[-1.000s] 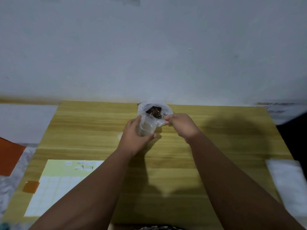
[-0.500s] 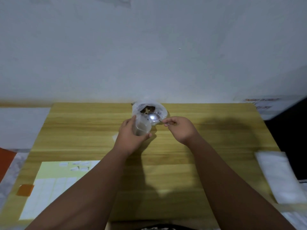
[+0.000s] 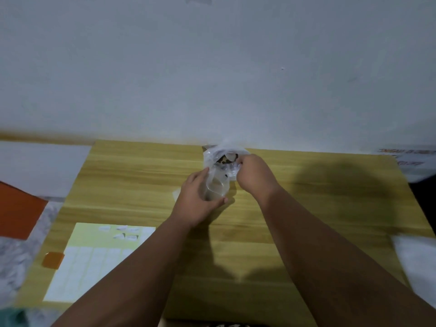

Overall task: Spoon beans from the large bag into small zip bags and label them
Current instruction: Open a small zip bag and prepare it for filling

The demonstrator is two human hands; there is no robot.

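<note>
The large clear bag (image 3: pixel 223 151) with dark beans inside stands at the far edge of the wooden table (image 3: pixel 306 208), against the wall. My left hand (image 3: pixel 198 199) grips a small clear zip bag (image 3: pixel 217 182) upright just in front of it. My right hand (image 3: pixel 253 175) holds a spoon (image 3: pixel 230 158) whose bowl shows at the mouth of the large bag; the fingers hide its handle. A sheet of white labels (image 3: pixel 94 263) lies at the near left of the table.
An orange sheet (image 3: pixel 16 213) lies off the table's left side, and a small orange piece (image 3: pixel 53 260) sits by the label sheet. White material (image 3: pixel 415 260) lies at the table's right edge. The wall rises directly behind the table.
The spoon's bowl has gone from over the small bag back up to the large bag's mouth. My right hand moved forward with it; my left hand still grips the small bag.
</note>
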